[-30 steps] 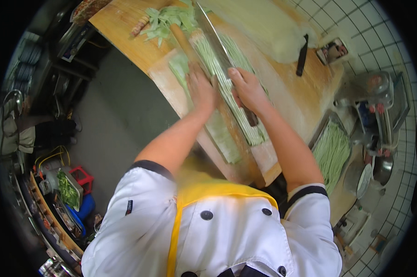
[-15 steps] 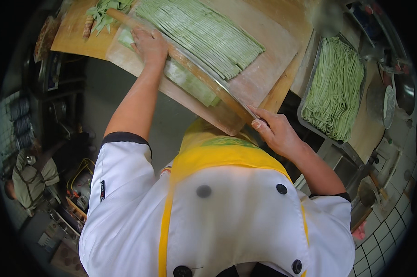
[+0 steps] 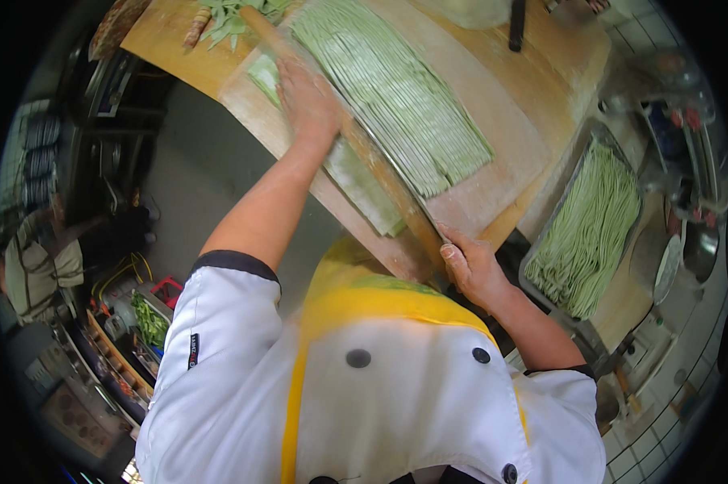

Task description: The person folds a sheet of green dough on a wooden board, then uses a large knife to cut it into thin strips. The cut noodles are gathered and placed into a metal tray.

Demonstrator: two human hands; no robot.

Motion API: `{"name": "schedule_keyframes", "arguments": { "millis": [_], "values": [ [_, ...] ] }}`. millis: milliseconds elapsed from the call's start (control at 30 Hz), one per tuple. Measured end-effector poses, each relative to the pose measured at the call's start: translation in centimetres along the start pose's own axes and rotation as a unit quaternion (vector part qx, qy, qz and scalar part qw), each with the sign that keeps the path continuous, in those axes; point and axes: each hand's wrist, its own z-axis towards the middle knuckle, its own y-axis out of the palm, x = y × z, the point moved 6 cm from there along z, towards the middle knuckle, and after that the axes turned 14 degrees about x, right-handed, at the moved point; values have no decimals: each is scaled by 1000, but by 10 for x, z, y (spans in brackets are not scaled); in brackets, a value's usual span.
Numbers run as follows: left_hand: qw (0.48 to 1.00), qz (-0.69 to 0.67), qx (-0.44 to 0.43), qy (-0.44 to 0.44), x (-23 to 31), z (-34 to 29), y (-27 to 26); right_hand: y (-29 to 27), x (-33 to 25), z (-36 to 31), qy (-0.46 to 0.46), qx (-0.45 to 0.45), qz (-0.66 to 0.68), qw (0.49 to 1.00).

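My left hand (image 3: 309, 101) lies with fingers outstretched on a long wooden rolling pin (image 3: 380, 176), pressing it down. Below the pin is a floured sheet of pale green dough (image 3: 362, 187), which shows along its near side. My right hand (image 3: 475, 268) is closed at the near end of a long knife (image 3: 403, 179), its handle mostly hidden in the fingers. The thin blade runs along the pin's right side. Right of the blade, a wide band of cut green noodles (image 3: 396, 97) lies in close parallel strips on a floured board (image 3: 505, 173).
A metal tray (image 3: 541, 234) of green noodles (image 3: 586, 230) stands to the right. Green dough scraps (image 3: 228, 22) lie at the table's far left. A dark handle (image 3: 517, 26) sits at the far side. Bowls and ladles are at right; another person (image 3: 37, 270) is at far left.
The whole view has shifted, so the table and tray sit lower and further right. My hands keep their places on the pin and knife. Far-side items have come into view.
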Motion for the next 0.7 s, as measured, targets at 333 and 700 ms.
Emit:
{"name": "schedule_keyframes", "arguments": {
  "millis": [333,700],
  "values": [
    [998,-54,19,-35,2,-6,-10,23,-111,122,-218,113,51,968],
    [998,-38,-21,-35,4,-4,-18,25,-206,208,-111,71,99,986]
  ]
}}
